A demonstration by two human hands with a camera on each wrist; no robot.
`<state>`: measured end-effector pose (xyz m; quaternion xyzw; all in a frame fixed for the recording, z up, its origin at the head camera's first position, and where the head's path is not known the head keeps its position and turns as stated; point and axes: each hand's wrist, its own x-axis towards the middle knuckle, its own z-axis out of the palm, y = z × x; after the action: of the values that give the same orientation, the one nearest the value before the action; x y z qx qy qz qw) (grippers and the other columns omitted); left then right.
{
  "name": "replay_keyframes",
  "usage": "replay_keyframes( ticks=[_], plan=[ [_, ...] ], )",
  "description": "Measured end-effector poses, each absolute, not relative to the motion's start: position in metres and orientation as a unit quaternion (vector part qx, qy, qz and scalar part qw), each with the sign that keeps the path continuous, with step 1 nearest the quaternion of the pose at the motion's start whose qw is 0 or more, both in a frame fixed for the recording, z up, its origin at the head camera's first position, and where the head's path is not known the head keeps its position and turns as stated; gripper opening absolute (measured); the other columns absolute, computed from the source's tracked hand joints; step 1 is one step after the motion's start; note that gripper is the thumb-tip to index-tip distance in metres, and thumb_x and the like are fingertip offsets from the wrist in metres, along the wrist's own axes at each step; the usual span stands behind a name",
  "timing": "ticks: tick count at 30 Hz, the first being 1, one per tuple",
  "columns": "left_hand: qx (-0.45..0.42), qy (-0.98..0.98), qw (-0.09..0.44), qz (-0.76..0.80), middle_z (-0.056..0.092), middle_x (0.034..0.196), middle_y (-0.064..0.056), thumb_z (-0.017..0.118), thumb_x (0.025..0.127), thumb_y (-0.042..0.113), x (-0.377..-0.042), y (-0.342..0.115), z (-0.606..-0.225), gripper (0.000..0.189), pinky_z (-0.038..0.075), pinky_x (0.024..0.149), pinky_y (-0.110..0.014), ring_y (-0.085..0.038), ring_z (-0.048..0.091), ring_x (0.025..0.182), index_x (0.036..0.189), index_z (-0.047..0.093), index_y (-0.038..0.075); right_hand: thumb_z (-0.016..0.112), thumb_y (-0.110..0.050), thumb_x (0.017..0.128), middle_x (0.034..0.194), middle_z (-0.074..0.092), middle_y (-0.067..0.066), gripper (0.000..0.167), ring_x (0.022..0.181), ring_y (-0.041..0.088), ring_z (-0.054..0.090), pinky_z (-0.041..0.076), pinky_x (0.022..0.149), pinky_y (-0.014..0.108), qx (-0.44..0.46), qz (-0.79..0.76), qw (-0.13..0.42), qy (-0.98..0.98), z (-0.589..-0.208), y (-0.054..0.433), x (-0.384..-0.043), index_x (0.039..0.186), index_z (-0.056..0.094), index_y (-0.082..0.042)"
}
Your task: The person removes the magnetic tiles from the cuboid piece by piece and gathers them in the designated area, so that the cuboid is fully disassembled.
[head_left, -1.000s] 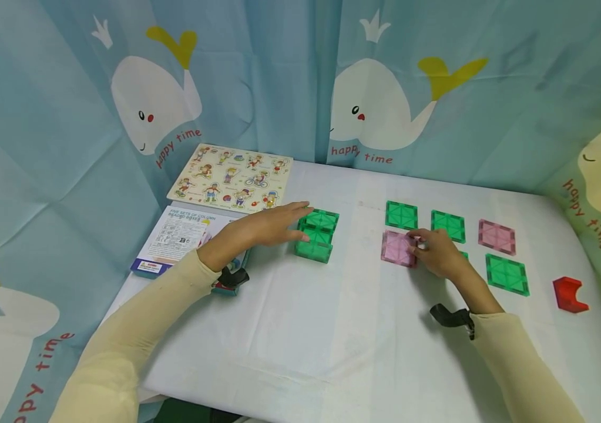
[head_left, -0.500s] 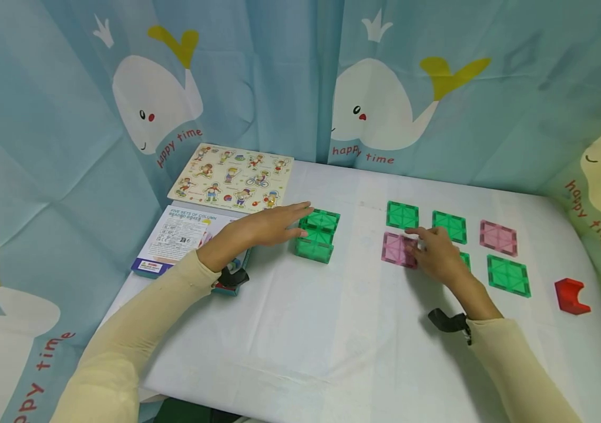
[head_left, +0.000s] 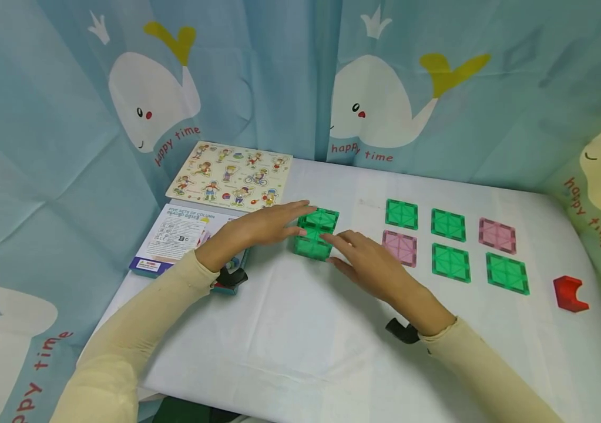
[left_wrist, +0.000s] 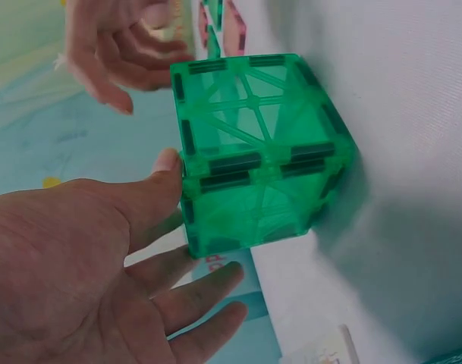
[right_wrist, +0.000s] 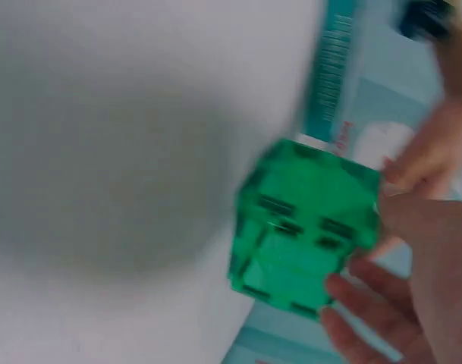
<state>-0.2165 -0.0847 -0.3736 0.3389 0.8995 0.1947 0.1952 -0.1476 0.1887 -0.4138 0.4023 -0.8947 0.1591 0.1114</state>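
Note:
A green translucent box of square magnetic tiles [head_left: 312, 249] stands on the table between my two hands. My left hand [head_left: 265, 226] is at its left side with fingers extended; in the left wrist view the thumb touches a box edge and several fingers spread out below. From the right reaches my right hand [head_left: 371, 264], fingers loosely extended, its fingertips at the box's right side. In the right wrist view the thumb overlaps the box's edge; blur hides whether it presses. A pink tile [head_left: 399, 248] lies flat near the right hand.
Several green tiles, including one green tile [head_left: 450, 262], and another pink tile [head_left: 497, 235] lie flat at the right. A red notched block [head_left: 570, 294] is farther right. A printed box [head_left: 170, 238] and a picture board [head_left: 228, 176] lie at the left. A curtain hangs behind.
My right hand has left the pink tile and moved left to the green box, uncovering a green tile. My left hand has stayed beside the box.

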Motion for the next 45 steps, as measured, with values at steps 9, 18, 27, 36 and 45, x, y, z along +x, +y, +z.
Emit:
replay_keyframes(
  ticks=[9, 18, 27, 36, 45],
  plan=[
    [0.342, 0.899, 0.199, 0.187, 0.018, 0.177, -0.008, 0.053, 0.112, 0.037, -0.217, -0.084, -0.374, 0.067, 0.028, 0.128, -0.050, -0.030, 0.026, 0.161, 0.169, 0.026, 0.016, 0.079, 0.005, 0.092, 0.102, 0.059, 0.009, 0.065, 0.077, 0.018, 0.058, 0.050, 0.061, 0.027, 0.443, 0.067, 0.177, -0.876, -0.432, 0.175, -0.154, 0.150, 0.058, -0.015],
    [0.338, 0.902, 0.200, 0.178, 0.016, 0.177, -0.007, 0.053, 0.112, 0.038, -0.216, -0.083, -0.372, 0.068, 0.027, 0.128, -0.050, -0.029, 0.024, 0.161, 0.170, 0.025, 0.016, 0.077, 0.012, 0.089, 0.115, 0.058, 0.011, 0.073, 0.087, 0.020, 0.063, 0.057, 0.066, 0.031, 0.467, 0.067, 0.156, -0.868, -0.430, 0.175, -0.143, 0.152, 0.058, -0.019],
    [0.334, 0.903, 0.200, 0.183, 0.016, 0.177, -0.008, 0.054, 0.112, 0.036, -0.216, -0.083, -0.374, 0.068, 0.028, 0.128, -0.051, -0.030, 0.025, 0.161, 0.170, 0.025, 0.015, 0.078, 0.013, 0.086, 0.110, 0.058, 0.009, 0.073, 0.089, 0.017, 0.060, 0.054, 0.069, 0.027, 0.479, 0.064, 0.166, -0.859, -0.426, 0.175, -0.131, 0.150, 0.062, -0.020],
    [0.333, 0.900, 0.205, 0.190, 0.014, 0.178, -0.008, 0.054, 0.112, 0.036, -0.216, -0.082, -0.375, 0.070, 0.026, 0.129, -0.049, -0.030, 0.023, 0.162, 0.170, 0.023, 0.015, 0.076, 0.012, 0.091, 0.107, 0.061, -0.001, 0.058, 0.089, 0.008, 0.059, 0.052, 0.070, 0.018, 0.389, 0.274, 0.116, -0.872, -0.397, 0.212, -0.113, 0.141, 0.068, -0.016],
    [0.330, 0.898, 0.212, 0.198, 0.014, 0.178, -0.008, 0.054, 0.112, 0.036, -0.215, -0.083, -0.374, 0.069, 0.024, 0.130, -0.050, -0.030, 0.021, 0.162, 0.170, 0.023, 0.014, 0.067, 0.008, 0.099, 0.111, 0.064, -0.006, 0.041, 0.093, 0.006, 0.060, 0.048, 0.084, 0.007, 0.265, 0.341, 0.076, -0.899, -0.368, 0.298, -0.088, 0.134, 0.071, -0.013]
  ],
)
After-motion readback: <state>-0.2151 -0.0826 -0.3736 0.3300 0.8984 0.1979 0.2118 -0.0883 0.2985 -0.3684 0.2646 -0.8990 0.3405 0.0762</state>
